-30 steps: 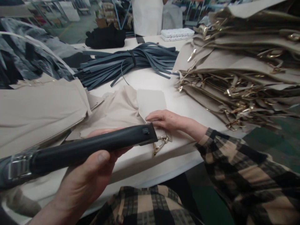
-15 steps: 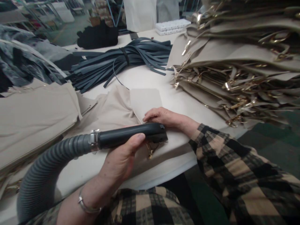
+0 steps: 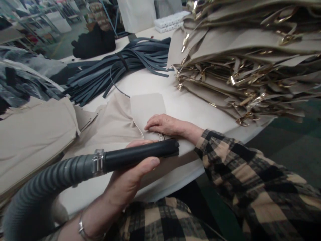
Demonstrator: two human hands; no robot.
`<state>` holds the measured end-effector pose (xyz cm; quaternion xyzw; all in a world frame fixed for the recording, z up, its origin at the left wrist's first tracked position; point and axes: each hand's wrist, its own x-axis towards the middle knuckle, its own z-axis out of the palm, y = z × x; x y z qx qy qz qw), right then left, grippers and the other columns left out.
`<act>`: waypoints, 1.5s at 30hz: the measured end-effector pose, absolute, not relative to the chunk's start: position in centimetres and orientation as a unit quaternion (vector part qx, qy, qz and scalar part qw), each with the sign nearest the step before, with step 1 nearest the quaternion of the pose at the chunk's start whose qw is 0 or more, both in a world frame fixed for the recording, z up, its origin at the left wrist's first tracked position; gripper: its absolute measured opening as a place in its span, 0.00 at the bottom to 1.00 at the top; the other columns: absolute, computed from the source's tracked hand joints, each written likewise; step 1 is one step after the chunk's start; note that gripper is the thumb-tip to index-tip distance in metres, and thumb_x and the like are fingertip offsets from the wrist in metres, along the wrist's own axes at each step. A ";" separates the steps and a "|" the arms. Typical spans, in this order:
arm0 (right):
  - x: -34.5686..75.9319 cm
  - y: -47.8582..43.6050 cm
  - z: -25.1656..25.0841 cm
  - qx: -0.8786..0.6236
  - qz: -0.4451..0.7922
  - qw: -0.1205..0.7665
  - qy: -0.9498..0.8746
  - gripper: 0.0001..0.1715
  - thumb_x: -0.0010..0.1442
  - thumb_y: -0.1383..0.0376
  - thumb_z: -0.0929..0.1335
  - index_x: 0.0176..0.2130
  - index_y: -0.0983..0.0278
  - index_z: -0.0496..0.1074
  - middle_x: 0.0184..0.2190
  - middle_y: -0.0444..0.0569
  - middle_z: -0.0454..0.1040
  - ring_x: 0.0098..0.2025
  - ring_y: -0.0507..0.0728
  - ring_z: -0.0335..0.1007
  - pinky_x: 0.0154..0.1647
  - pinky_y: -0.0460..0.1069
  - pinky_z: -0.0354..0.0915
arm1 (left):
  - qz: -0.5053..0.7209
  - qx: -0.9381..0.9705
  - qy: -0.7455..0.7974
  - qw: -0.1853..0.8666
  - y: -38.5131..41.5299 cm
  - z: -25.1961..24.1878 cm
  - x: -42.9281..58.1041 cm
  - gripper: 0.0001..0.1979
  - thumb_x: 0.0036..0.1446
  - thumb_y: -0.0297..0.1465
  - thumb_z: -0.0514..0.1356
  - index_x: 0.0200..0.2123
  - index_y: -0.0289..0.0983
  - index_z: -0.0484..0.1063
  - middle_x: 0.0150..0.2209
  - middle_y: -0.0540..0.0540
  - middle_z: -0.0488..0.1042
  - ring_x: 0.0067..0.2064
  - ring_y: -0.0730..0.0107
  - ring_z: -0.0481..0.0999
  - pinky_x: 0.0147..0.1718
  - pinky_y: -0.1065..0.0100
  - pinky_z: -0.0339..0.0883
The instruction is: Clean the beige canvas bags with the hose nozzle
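At the far left, a plastic-wrapped bundle [image 3: 27, 73] ran out past the edge of the view, and what lay inside the clear sheeting was hard to make out. Below it sat a stack of beige pieces [image 3: 37, 127], also cut off on that side. In the lower left a grey ribbed hose [image 3: 47, 183] curved up from the border, its far end out of sight, and joined a black nozzle [image 3: 140, 154] at a metal clamp [image 3: 98, 162]. The left hand [image 3: 129, 179] was wrapped around the nozzle from beneath, thumb on the near side; most of its fingers were hidden behind the tube. A bracelet [image 3: 81, 227] circled that wrist.

Beyond, a black heap [image 3: 94, 43] stood blurred, and a tied bunch of dark blue straps [image 3: 120, 60] lay across the table [image 3: 185, 97]. In the middle lay a beige bag piece [image 3: 110, 124] with a smooth flap [image 3: 147, 105], its near part covered by the nozzle and hands. The right hand [image 3: 163, 124] rested at the flap's lower part, fingers bent; whether they pinched anything could not be told. Under them a metal fitting [image 3: 161, 136] showed only partly.

Farther right, a tall pile of beige pieces with gold clasps [image 3: 238, 43] was cut off by the top and right edges.
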<state>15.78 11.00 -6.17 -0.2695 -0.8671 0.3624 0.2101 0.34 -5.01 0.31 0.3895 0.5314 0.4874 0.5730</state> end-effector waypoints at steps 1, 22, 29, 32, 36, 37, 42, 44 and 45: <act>15.7 11.0 -6.3 -0.269 0.356 0.215 -0.869 0.13 0.63 0.73 0.67 0.44 0.65 0.81 0.43 0.49 0.80 0.46 0.53 0.74 0.53 0.48 0.65 | 0.475 0.407 0.539 0.565 -5.2 0.7 -0.1 0.22 0.42 0.39 0.74 0.42 0.41 0.78 0.46 0.43 0.79 0.51 0.46 0.75 0.59 0.50 0.62; 18.4 7.8 -6.0 -0.307 0.362 0.235 -0.848 0.15 0.64 0.73 0.66 0.47 0.63 0.77 0.49 0.49 0.78 0.52 0.54 0.73 0.58 0.51 0.64 | 0.607 0.247 0.508 0.559 -5.5 2.1 -4.9 0.16 0.43 0.37 0.74 0.36 0.38 0.81 0.38 0.44 0.83 0.45 0.54 0.80 0.48 0.54 0.76; 18.3 7.6 -6.1 -0.331 0.349 0.254 -0.839 0.14 0.62 0.72 0.67 0.46 0.61 0.78 0.47 0.48 0.79 0.50 0.55 0.74 0.56 0.52 0.67 | 0.603 0.244 0.482 0.586 -5.1 -0.7 -1.9 0.09 0.47 0.32 0.72 0.34 0.39 0.81 0.37 0.47 0.82 0.48 0.59 0.78 0.53 0.58 0.71; 18.4 7.6 -6.2 -0.329 0.343 0.258 -0.841 0.15 0.62 0.73 0.67 0.45 0.60 0.78 0.45 0.47 0.79 0.48 0.54 0.75 0.54 0.52 0.68 | 0.634 0.224 0.462 0.578 -4.9 -1.1 -1.1 0.12 0.46 0.32 0.73 0.36 0.40 0.80 0.37 0.48 0.81 0.47 0.61 0.77 0.51 0.59 0.72; 18.5 7.6 -6.6 -0.326 0.336 0.262 -0.844 0.15 0.62 0.73 0.67 0.45 0.60 0.78 0.45 0.47 0.79 0.48 0.54 0.75 0.54 0.51 0.68 | 0.651 0.212 0.443 0.579 -5.5 -1.2 -1.2 0.12 0.46 0.32 0.73 0.36 0.41 0.80 0.36 0.50 0.81 0.46 0.64 0.77 0.53 0.59 0.70; 18.5 7.6 -6.8 -0.324 0.335 0.267 -0.843 0.15 0.62 0.73 0.67 0.45 0.60 0.78 0.45 0.47 0.79 0.48 0.54 0.75 0.54 0.51 0.68 | 0.652 0.208 0.452 0.572 -5.7 -1.1 -1.5 0.11 0.47 0.32 0.73 0.36 0.41 0.79 0.36 0.49 0.81 0.47 0.64 0.77 0.54 0.59 0.70; 18.4 7.6 -7.3 -0.321 0.332 0.275 -0.843 0.14 0.63 0.71 0.67 0.46 0.59 0.77 0.47 0.48 0.79 0.50 0.54 0.74 0.57 0.54 0.67 | 0.665 0.206 0.485 0.530 -6.9 -0.9 -2.9 0.15 0.45 0.32 0.74 0.38 0.41 0.78 0.41 0.49 0.80 0.51 0.59 0.75 0.60 0.54 0.64; 18.4 7.6 -7.3 -0.325 0.331 0.274 -0.842 0.14 0.63 0.71 0.67 0.46 0.59 0.77 0.46 0.47 0.79 0.50 0.54 0.74 0.57 0.53 0.67 | 0.665 0.210 0.476 0.536 -7.0 -1.1 -2.6 0.16 0.44 0.31 0.74 0.38 0.41 0.78 0.40 0.50 0.80 0.50 0.59 0.76 0.59 0.52 0.64; 18.4 7.6 -7.4 -0.329 0.331 0.275 -0.841 0.13 0.63 0.71 0.67 0.46 0.59 0.77 0.46 0.47 0.79 0.50 0.54 0.74 0.57 0.53 0.67 | 0.663 0.213 0.472 0.540 -6.9 -1.2 -2.3 0.16 0.44 0.31 0.74 0.37 0.42 0.78 0.40 0.50 0.80 0.49 0.59 0.76 0.59 0.52 0.65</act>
